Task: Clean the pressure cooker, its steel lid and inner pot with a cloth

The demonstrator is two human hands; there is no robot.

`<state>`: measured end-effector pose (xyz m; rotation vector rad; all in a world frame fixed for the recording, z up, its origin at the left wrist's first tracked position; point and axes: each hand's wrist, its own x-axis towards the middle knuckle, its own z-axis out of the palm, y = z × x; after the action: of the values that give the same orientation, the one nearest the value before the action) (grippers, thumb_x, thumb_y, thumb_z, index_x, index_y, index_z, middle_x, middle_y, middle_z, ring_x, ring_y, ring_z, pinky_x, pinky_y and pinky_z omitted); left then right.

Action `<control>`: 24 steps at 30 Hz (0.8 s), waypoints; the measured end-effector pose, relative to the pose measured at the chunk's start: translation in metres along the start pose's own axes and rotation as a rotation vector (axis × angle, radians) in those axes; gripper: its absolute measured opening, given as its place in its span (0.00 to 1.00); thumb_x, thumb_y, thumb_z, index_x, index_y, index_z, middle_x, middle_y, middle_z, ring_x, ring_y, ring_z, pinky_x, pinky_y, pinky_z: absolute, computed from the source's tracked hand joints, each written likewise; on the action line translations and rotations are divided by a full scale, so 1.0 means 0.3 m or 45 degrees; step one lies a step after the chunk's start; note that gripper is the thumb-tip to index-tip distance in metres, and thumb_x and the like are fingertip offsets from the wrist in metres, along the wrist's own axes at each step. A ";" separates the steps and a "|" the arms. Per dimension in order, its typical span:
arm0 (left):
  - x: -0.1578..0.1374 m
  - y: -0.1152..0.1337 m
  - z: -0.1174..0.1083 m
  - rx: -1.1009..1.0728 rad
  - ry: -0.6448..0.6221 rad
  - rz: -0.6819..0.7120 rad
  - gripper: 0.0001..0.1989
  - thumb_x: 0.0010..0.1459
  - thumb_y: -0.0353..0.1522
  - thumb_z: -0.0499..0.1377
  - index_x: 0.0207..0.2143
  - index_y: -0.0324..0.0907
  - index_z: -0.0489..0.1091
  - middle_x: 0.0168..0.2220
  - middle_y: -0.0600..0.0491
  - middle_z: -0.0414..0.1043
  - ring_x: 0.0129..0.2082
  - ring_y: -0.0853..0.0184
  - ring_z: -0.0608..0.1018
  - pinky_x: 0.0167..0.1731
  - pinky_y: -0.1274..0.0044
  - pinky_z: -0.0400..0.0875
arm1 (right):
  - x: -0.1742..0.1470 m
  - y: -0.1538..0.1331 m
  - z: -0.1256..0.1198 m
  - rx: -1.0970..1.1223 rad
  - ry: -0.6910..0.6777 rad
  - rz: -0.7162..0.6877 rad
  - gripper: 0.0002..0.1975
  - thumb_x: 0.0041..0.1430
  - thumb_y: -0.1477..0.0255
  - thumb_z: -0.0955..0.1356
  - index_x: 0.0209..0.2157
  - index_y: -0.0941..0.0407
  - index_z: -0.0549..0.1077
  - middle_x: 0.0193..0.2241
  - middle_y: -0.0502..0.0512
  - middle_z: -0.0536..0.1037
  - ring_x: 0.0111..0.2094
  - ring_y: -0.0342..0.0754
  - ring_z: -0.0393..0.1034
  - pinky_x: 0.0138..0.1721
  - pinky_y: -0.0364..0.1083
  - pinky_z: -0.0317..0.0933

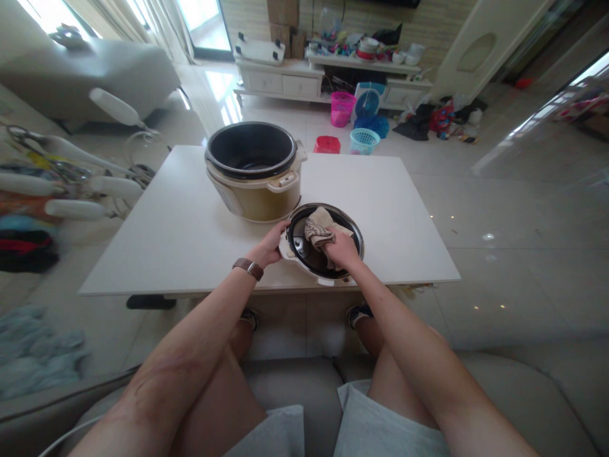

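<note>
A round pressure cooker lid (297,261) lies inside up near the front edge of the white table. My left hand (273,242) grips the lid's left rim, thumb on top and the other fingers partly hidden beneath. Bunched in my right hand (343,249) is a beige patterned cloth (320,223), pressed against the dark inner face of the lid. Behind the lid, to its left, stands the gold and cream electric pressure cooker (259,193), uncovered, with its dark inner pot (252,149) inside.
The white table (190,247) has its front edge just before my knees. On the floor beyond it are a red stool or tub (327,145), a light blue basket (364,141) and a pink basket (342,109). White-handled exercise gear (114,108) stands at the left.
</note>
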<state>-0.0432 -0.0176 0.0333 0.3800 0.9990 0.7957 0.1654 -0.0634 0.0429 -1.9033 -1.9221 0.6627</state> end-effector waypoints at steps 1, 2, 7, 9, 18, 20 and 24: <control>0.000 0.000 0.000 -0.001 -0.002 0.002 0.10 0.63 0.34 0.60 0.30 0.40 0.74 0.24 0.53 0.78 0.23 0.66 0.78 0.30 0.75 0.76 | -0.001 -0.001 0.000 -0.001 0.000 -0.003 0.19 0.67 0.63 0.63 0.54 0.50 0.79 0.51 0.58 0.84 0.54 0.60 0.77 0.55 0.53 0.69; 0.000 0.000 0.001 -0.002 -0.006 0.004 0.10 0.63 0.34 0.60 0.30 0.40 0.74 0.24 0.53 0.78 0.23 0.66 0.78 0.30 0.75 0.76 | -0.002 -0.003 0.000 -0.003 0.000 -0.005 0.19 0.67 0.63 0.63 0.54 0.50 0.79 0.51 0.58 0.84 0.54 0.60 0.77 0.55 0.53 0.69; -0.005 0.001 0.006 -0.012 -0.024 0.007 0.09 0.63 0.33 0.59 0.30 0.39 0.75 0.24 0.53 0.78 0.23 0.66 0.79 0.30 0.74 0.77 | -0.010 -0.012 0.000 -0.060 -0.014 -0.015 0.21 0.66 0.64 0.64 0.57 0.49 0.79 0.52 0.57 0.84 0.55 0.60 0.77 0.56 0.54 0.69; -0.007 0.001 0.009 -0.016 -0.007 0.008 0.09 0.63 0.33 0.60 0.31 0.39 0.75 0.24 0.53 0.79 0.23 0.66 0.79 0.31 0.74 0.78 | -0.014 -0.012 0.001 -0.074 -0.010 -0.046 0.24 0.65 0.67 0.65 0.61 0.47 0.76 0.54 0.56 0.83 0.57 0.60 0.77 0.59 0.54 0.68; 0.011 -0.009 0.005 0.022 -0.018 0.035 0.13 0.67 0.34 0.56 0.38 0.37 0.78 0.29 0.48 0.82 0.27 0.62 0.82 0.37 0.71 0.81 | -0.017 0.012 0.017 -0.034 -0.263 -0.494 0.35 0.54 0.83 0.65 0.63 0.51 0.76 0.65 0.52 0.74 0.69 0.52 0.65 0.70 0.50 0.58; 0.019 -0.011 -0.003 0.015 -0.005 0.022 0.13 0.67 0.35 0.56 0.38 0.37 0.78 0.28 0.49 0.82 0.26 0.62 0.82 0.38 0.70 0.82 | -0.016 0.015 -0.004 -0.034 -0.334 -0.515 0.35 0.52 0.84 0.65 0.61 0.50 0.78 0.64 0.52 0.75 0.68 0.52 0.66 0.69 0.50 0.59; 0.034 -0.012 -0.021 -0.004 0.025 0.004 0.11 0.66 0.34 0.58 0.37 0.38 0.78 0.27 0.49 0.81 0.27 0.61 0.82 0.40 0.68 0.82 | -0.014 0.032 -0.076 -0.072 -0.539 -0.470 0.34 0.47 0.86 0.66 0.54 0.49 0.83 0.56 0.51 0.82 0.62 0.53 0.74 0.66 0.49 0.64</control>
<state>-0.0442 -0.0126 0.0217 0.3719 1.0158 0.8050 0.1860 -0.0658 0.0567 -1.4542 -2.4888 0.9554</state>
